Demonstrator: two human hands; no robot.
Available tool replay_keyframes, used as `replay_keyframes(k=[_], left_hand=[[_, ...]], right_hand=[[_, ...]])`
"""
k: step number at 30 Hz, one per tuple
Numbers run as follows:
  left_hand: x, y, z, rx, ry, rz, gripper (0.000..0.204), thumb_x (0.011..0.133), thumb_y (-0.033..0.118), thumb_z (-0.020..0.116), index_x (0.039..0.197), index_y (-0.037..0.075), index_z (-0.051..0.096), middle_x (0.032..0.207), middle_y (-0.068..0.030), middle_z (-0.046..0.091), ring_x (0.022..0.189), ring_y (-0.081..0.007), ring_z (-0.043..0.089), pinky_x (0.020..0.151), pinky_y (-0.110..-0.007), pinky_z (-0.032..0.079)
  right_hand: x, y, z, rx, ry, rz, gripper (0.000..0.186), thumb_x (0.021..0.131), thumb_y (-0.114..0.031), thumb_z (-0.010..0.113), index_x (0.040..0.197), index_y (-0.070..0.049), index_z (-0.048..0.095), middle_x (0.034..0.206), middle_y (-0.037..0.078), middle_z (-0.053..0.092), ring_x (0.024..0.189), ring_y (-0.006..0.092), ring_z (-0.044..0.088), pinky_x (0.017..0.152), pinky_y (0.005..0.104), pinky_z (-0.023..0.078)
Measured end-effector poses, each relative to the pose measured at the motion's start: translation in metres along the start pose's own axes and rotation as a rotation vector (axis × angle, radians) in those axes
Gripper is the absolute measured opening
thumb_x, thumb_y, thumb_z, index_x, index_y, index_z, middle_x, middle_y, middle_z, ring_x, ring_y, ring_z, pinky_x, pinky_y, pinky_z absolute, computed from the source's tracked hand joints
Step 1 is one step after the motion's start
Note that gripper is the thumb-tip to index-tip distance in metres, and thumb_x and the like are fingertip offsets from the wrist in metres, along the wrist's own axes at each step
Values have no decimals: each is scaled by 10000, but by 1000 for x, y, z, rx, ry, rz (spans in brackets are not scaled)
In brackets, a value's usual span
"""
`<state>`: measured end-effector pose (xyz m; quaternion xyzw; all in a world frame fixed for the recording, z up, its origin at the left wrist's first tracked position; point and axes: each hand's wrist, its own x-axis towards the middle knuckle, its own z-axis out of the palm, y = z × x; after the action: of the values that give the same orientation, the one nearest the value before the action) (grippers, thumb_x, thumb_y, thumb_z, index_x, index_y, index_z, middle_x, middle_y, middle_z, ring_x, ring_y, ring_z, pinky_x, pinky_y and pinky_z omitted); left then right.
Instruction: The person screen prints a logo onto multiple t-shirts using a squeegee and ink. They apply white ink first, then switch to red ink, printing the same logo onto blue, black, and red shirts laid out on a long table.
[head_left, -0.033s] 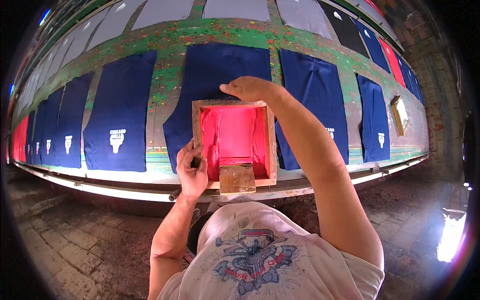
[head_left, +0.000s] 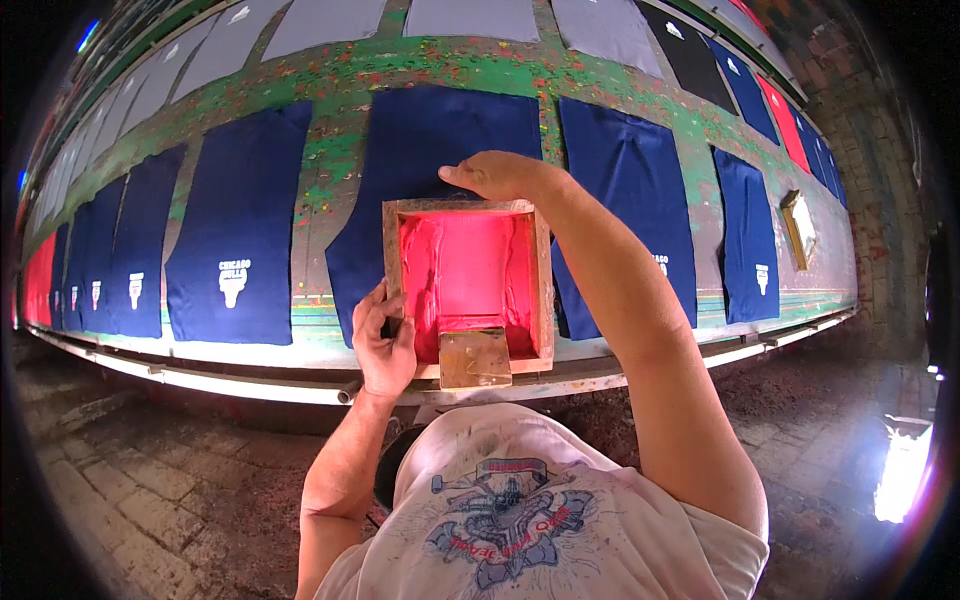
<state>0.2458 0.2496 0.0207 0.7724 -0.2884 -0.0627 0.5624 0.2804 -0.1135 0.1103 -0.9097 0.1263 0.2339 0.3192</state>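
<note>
A wooden-framed printing screen (head_left: 391, 240) lies on a dark blue fabric piece (head_left: 440, 125) in front of me. Red ink coats the mesh (head_left: 472, 265) inside it, thicker along the sides. A wooden squeegee (head_left: 475, 358) leans on the near rim. My left hand (head_left: 384, 338) grips the frame's left side near the lower corner, fingers curled at its edge. Across the far rim reaches my right hand (head_left: 492, 176), bent at the wrist and pointing left, against or just past the frame. Its fingers are mostly hidden, so their grip does not show.
Blue pieces with white prints (head_left: 235, 240) lie to both sides along the green, paint-flecked table (head_left: 340, 150). Grey pieces (head_left: 470, 20) line its far side. A small wooden frame (head_left: 799, 230) sits at right. A metal rail (head_left: 250, 385) runs along the near edge.
</note>
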Motion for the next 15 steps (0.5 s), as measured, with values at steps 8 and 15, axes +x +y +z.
replay_keyframes(k=[8, 15], left_hand=[[0, 10, -6, -132, 61, 101, 379, 847, -68, 773, 1219, 3, 781, 1474, -264, 710, 1363, -395, 666, 1185, -469, 499], [13, 2, -5, -201, 21, 3, 513, 914, -193, 734, 1382, 14, 698, 1580, -205, 640, 1387, -283, 668, 1067, -372, 596]], right_hand=[[-11, 17, -17, 168, 152, -1, 1028, 1109, -850, 336, 1470, 34, 716, 1486, 300, 711, 1461, 453, 631, 1232, 523, 486], [-153, 52, 61, 706, 1098, -193, 562, 1191, -454, 616, 1430, 46, 706, 1273, 163, 771, 1222, 208, 699, 1094, 374, 545]])
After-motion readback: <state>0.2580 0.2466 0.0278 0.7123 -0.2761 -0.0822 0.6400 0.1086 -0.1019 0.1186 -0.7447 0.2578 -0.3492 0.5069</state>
